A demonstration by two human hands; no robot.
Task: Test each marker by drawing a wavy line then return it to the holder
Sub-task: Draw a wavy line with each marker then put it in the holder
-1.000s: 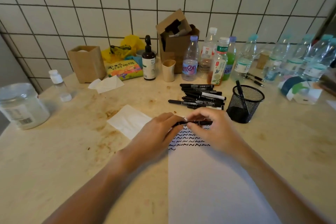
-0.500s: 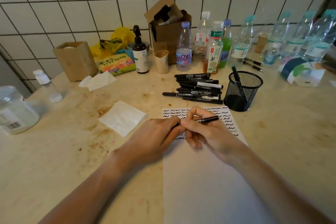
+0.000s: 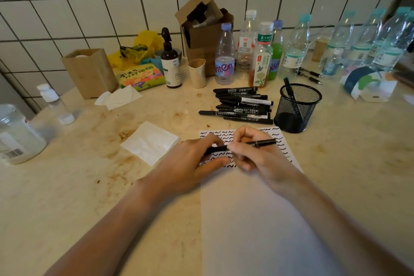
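Observation:
My right hand point(image 3: 257, 157) grips a thin black marker point(image 3: 262, 142) lying sideways over the top of a white paper sheet point(image 3: 257, 219). My left hand point(image 3: 192, 159) pinches the marker's black cap end point(image 3: 216, 149), right against the right hand's fingertips. The sheet's upper part carries several rows of black wavy lines point(image 3: 281, 144). A pile of black markers point(image 3: 242, 105) lies on the table beyond the paper. To its right stands a black mesh holder point(image 3: 298, 107) with one marker point(image 3: 290, 93) upright in it.
Several plastic bottles point(image 3: 225, 56) line the tiled wall behind the pile, beside an open cardboard box point(image 3: 203, 29). A folded white tissue point(image 3: 150, 141) lies left of the paper. A clear jar point(image 3: 15, 136) stands at the far left edge. Tape rolls point(image 3: 363, 83) sit at the right.
The camera tilted, so more of the sheet's top shows. Both hands drew back a little toward me with the marker, and the left fingers now sit on its cap end.

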